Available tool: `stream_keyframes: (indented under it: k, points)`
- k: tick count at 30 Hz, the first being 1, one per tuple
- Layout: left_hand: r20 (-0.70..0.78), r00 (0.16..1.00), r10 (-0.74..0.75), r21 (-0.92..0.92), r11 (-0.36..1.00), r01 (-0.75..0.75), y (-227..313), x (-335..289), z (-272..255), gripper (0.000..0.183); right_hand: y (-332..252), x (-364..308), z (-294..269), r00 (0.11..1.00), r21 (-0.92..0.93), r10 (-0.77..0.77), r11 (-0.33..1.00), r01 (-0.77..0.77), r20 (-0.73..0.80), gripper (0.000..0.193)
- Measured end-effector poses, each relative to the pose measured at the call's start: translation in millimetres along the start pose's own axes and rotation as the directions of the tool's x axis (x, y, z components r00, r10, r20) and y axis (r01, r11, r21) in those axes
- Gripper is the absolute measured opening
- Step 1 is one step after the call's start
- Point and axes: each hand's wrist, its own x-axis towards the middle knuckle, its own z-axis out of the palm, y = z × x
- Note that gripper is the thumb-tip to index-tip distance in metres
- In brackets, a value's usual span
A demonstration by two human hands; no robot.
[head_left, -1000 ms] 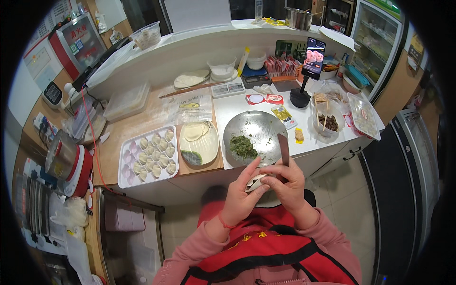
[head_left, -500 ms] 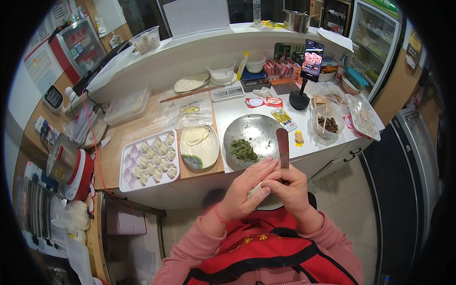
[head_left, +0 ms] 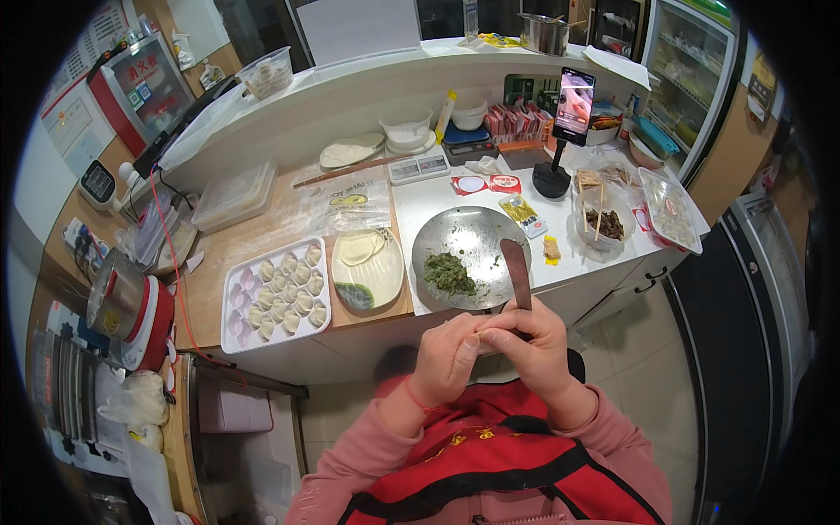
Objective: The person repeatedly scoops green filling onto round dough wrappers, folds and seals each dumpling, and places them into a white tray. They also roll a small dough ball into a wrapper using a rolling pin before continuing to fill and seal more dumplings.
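Note:
My left hand and my right hand meet in front of my apron, thumbs and fingertips pressed together. A dumpling is pinched between them, almost wholly covered by the fingers. My right hand also grips a flat dark spatula, its blade pointing up and away. Just beyond my hands stands a round metal bowl with chopped green filling. Left of it, a plate carries round dough wrappers. Further left, several folded dumplings fill most of a white tray.
A phone on a stand rises behind the bowl. A clear tub with dark food and chopsticks sits to the right, near a lidded pack. Scales and a rolling pin lie farther back.
Both hands have drawn together into a tighter pinch, and the pale dough edge no longer shows. The spatula has tilted slightly left. The phone's picture has changed.

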Motion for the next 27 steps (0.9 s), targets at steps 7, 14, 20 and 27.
stream_keyframes:
  k: [7,14,20,27]
  points:
    - [-0.15,0.944,-0.292,-0.426,0.881,0.205,3,-8,15,0.048,6,10,-1,0.982,-0.017,0.052,0.999,-0.049,0.184,0.065]
    - [-0.09,0.935,-0.343,-0.639,0.74,0.21,-1,-8,23,0.045,12,25,0,0.931,-0.084,-0.109,0.986,0.147,0.349,0.065]
    - [-0.033,0.898,-0.439,-0.706,0.646,0.29,1,-10,20,0.038,8,22,2,0.948,-0.158,-0.171,0.963,0.218,0.27,0.049]
    - [0.135,0.773,-0.62,-0.867,0.304,0.395,7,-2,32,0.034,33,5,15,0.986,0.176,0.159,0.971,-0.164,0.039,0.045]
